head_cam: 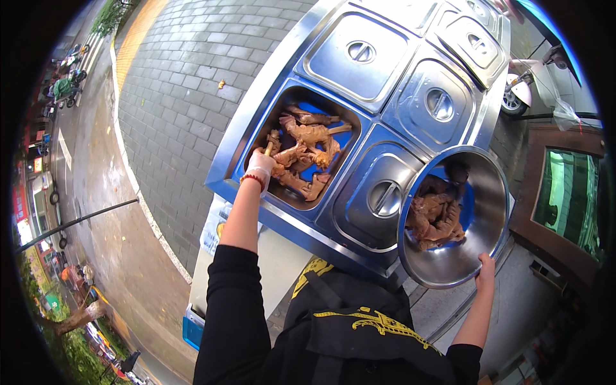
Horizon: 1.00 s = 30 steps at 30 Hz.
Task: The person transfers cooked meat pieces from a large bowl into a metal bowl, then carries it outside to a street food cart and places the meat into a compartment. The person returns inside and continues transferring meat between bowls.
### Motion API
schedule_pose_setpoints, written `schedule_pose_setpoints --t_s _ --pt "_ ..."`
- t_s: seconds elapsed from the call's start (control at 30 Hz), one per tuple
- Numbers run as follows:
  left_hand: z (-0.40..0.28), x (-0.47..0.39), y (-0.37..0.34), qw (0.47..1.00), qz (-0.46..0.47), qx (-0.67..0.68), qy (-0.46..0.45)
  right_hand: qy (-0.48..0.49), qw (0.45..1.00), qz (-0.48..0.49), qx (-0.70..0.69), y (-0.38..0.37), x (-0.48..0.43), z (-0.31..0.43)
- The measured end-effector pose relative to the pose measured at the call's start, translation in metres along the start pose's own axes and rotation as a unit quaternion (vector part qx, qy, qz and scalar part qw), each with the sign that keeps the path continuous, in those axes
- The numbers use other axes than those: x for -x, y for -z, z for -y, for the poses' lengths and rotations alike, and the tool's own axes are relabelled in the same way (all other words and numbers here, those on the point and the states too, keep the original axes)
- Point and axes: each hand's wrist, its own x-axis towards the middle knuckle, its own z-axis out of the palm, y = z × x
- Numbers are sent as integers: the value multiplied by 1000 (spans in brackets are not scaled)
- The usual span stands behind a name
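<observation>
My left hand, in a thin clear plastic glove with a red bead bracelet at the wrist, grips a cooked piece of meat on the bone at the near left of an uncovered steel food pan. Several brown cooked pieces with bones lie in that pan. On the right, my bare right hand clasps the rim of a large round steel bowl, tilted beside the counter's lidded pans. More brown cooked meat is heaped in the bowl, partly in shadow.
Steel lids with recessed handles cover neighbouring pans in the metal counter. A white board juts out below its near edge. Grey paving and a wet road lie left. A wooden-framed glass panel and a scooter stand right.
</observation>
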Motion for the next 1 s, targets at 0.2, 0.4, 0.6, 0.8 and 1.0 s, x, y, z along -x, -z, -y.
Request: schedule_pose_setpoints --t_s 0.2,0.4,0.6,0.8,1.0 --pt "-30 75 25 972 -103 -100 -186 -2 1000 -11 -2 -7 5 5" --pt "-58 71 19 898 -25 -175 -403 -9 1000 9 -12 -11 11 10" --pt "-54 50 0 892 -53 -252 -373 -21 999 -27 9 -5 3 4" --pt "-51 74 -26 823 -159 -338 -428 -18 1000 -1 -6 -9 10 9" --pt "-62 78 -15 786 -156 -411 -434 -8 1000 -4 -7 -13 11 11"
